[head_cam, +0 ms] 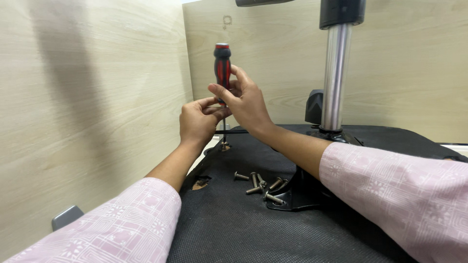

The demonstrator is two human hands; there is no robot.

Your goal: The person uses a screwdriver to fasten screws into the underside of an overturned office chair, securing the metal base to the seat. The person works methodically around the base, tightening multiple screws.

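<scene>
Both your left hand [197, 122] and right hand [243, 100] were clamped on the upright screwdriver [222, 65]; any tilt could have slipped its tip off the screw [224, 145].

A chrome column [335, 78] rises from a black fabric pad [234, 224]; loose bolts [261, 185] lie near its base, wooden panels [87, 107] behind.
</scene>
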